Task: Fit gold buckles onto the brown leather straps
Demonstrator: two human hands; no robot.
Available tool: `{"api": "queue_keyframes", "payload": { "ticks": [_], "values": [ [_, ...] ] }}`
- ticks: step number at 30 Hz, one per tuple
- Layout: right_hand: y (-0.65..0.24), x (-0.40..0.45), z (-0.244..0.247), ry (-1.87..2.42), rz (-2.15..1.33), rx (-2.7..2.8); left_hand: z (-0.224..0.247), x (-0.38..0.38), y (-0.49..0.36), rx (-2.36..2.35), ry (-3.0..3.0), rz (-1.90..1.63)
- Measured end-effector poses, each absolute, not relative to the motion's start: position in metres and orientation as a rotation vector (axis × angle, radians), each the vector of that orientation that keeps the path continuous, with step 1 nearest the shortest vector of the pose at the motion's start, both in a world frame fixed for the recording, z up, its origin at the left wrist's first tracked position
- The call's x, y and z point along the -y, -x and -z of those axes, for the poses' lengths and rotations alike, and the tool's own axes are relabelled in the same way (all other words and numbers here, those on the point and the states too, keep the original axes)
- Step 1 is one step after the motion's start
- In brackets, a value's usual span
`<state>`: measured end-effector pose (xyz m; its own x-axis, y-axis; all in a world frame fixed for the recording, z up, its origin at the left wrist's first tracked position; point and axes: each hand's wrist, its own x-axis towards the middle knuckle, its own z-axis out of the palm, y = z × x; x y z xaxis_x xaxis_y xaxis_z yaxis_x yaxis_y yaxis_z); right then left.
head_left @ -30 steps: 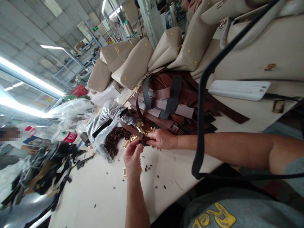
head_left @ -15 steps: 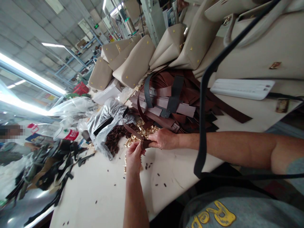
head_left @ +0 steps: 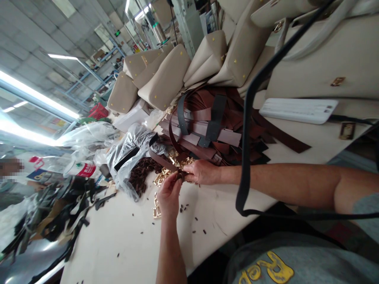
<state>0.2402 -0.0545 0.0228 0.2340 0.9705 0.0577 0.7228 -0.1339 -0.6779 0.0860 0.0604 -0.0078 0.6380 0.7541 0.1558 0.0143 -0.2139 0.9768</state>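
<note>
A brown leather strap point(head_left: 162, 160) runs up and left in a curve from between my two hands. My left hand point(head_left: 169, 193) pinches its end with thumb and fingers. My right hand point(head_left: 204, 172) lies close against the left, its fingers closed on the same strap; the fingertips partly hide it. Just behind them is a pile of small gold metal fittings point(head_left: 162, 176), beside a heap of dark brown small pieces point(head_left: 141, 175). More gold fittings point(head_left: 156, 209) lie left of my left wrist. Small black bits point(head_left: 183, 208) are scattered on the white table point(head_left: 133, 244).
A large bundle of brown and black straps point(head_left: 204, 118) lies behind my hands. Beige handbags point(head_left: 166, 79) stack along the back. A clear plastic bag point(head_left: 122, 157), black scraps point(head_left: 65, 209) and a bottle point(head_left: 81, 169) are at left. A black cable point(head_left: 245, 165) hangs near my right forearm.
The strap end between my hands has turned and shows less now, as my fingers close in around it. Both hands stay in nearly the same place; the view shifts slightly.
</note>
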Motion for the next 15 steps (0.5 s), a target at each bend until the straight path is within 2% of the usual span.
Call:
{"api": "queue_keyframes", "payload": {
  "ticks": [6,15],
  "values": [
    [-0.243,0.052,-0.014,1.718,-0.766,1.356,0.002,-0.059,-0.087,-0.680,-1.662,-0.720],
    [-0.240,0.055,-0.013,1.449,-0.716,1.288,-0.002,-0.055,-0.086,-0.665,-1.632,-0.653]
  ]
}}
